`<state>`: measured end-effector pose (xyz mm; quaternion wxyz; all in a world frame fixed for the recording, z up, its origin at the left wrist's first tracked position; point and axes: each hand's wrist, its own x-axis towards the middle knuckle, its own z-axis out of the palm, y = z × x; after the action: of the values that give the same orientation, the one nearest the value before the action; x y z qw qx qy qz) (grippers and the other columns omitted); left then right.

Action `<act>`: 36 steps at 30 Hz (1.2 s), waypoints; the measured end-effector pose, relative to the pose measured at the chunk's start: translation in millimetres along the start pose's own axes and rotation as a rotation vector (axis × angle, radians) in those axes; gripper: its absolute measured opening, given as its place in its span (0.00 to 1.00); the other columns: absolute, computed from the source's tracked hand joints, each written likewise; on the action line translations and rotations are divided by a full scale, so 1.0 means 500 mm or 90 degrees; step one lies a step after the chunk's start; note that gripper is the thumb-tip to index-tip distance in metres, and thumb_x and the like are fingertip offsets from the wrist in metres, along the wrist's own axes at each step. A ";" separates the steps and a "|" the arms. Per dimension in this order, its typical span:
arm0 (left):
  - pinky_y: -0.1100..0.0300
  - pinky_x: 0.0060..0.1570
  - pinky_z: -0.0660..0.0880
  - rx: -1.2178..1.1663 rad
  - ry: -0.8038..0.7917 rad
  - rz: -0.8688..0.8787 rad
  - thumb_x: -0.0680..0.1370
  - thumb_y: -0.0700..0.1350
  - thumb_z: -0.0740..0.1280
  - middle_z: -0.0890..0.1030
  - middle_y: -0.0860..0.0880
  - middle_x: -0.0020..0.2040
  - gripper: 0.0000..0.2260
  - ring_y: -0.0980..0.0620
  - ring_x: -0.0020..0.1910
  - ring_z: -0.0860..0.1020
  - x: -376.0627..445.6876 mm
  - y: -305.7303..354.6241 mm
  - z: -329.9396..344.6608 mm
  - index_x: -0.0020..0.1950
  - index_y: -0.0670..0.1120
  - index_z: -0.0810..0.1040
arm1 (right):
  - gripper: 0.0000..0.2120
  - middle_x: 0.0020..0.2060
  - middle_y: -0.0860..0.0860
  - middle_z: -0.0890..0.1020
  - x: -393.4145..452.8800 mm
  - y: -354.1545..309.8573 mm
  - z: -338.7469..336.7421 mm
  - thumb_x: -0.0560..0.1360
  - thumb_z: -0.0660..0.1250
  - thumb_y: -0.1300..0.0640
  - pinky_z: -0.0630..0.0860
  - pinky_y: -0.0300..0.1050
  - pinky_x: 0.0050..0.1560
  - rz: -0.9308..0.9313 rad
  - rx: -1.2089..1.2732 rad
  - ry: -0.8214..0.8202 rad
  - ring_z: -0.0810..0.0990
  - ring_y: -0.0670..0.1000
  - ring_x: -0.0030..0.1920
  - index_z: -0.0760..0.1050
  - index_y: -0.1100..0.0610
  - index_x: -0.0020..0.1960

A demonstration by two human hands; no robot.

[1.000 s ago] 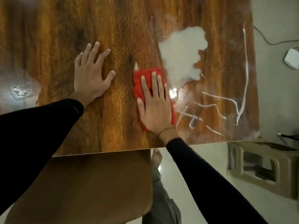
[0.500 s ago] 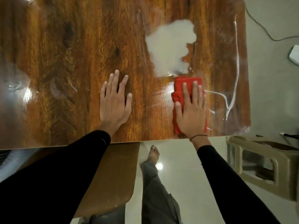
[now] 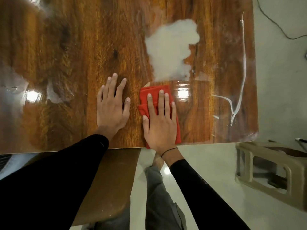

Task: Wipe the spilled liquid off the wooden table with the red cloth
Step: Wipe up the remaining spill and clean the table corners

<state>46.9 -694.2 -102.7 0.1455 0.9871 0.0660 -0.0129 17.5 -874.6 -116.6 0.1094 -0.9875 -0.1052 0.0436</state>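
Observation:
A folded red cloth (image 3: 146, 98) lies flat on the glossy wooden table (image 3: 74, 55) near its front edge. My right hand (image 3: 159, 120) presses on it with straight, spread fingers. Just beyond the cloth spreads a large white puddle of spilled liquid (image 3: 171, 48). Thin white streaks of liquid (image 3: 232, 105) run along the table's right side. My left hand (image 3: 113, 107) rests flat on the bare wood right beside the cloth, fingers spread. A faint wet smear (image 3: 54, 95) shows further left.
The table's front edge runs just below both wrists, and its right edge (image 3: 255, 80) is near the streaks. A brown seat (image 3: 109, 180) sits under the front edge. A beige plastic stool (image 3: 272, 171) stands on the floor at the right. A black cable (image 3: 274, 22) lies on the floor beyond.
My right hand has slid the red cloth leftward along the front of the puddle, back beside my left hand. The streaks it covered half a second ago are partly wiped.

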 end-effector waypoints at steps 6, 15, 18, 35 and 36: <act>0.41 0.87 0.51 -0.011 0.002 -0.001 0.88 0.55 0.56 0.57 0.45 0.91 0.28 0.43 0.90 0.55 0.000 -0.003 0.006 0.89 0.50 0.62 | 0.34 0.92 0.56 0.47 0.017 0.154 -0.032 0.90 0.53 0.40 0.46 0.65 0.91 0.053 -0.011 0.018 0.47 0.60 0.92 0.49 0.48 0.93; 0.40 0.87 0.51 -0.021 0.006 0.007 0.88 0.55 0.58 0.57 0.43 0.91 0.29 0.41 0.90 0.55 -0.001 -0.003 0.004 0.89 0.49 0.63 | 0.35 0.92 0.58 0.50 0.049 0.419 -0.116 0.89 0.52 0.41 0.47 0.67 0.91 0.309 -0.024 0.050 0.48 0.62 0.92 0.50 0.51 0.93; 0.39 0.87 0.51 -0.015 0.004 0.006 0.88 0.55 0.57 0.57 0.42 0.91 0.29 0.40 0.90 0.55 -0.002 0.003 0.005 0.89 0.48 0.62 | 0.36 0.92 0.60 0.49 0.054 0.369 -0.114 0.90 0.51 0.42 0.47 0.66 0.91 0.405 -0.030 0.073 0.48 0.63 0.92 0.49 0.53 0.93; 0.38 0.87 0.50 -0.031 0.067 -0.124 0.87 0.62 0.58 0.56 0.41 0.91 0.33 0.40 0.90 0.55 -0.028 0.157 0.067 0.88 0.46 0.60 | 0.34 0.92 0.57 0.50 -0.018 0.480 -0.114 0.91 0.55 0.42 0.49 0.67 0.91 0.258 -0.032 0.056 0.48 0.60 0.92 0.50 0.50 0.93; 0.38 0.87 0.50 -0.031 0.066 -0.124 0.87 0.62 0.58 0.56 0.41 0.90 0.33 0.40 0.90 0.55 -0.029 0.158 0.065 0.88 0.46 0.60 | 0.34 0.92 0.57 0.50 -0.019 0.490 -0.120 0.91 0.56 0.43 0.50 0.67 0.90 0.304 -0.027 0.062 0.49 0.61 0.92 0.51 0.50 0.93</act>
<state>43.0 -780.5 -110.8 0.1638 0.9714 0.1697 0.0258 63.1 -1123.0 -112.9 0.0802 -0.9874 0.1354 0.0186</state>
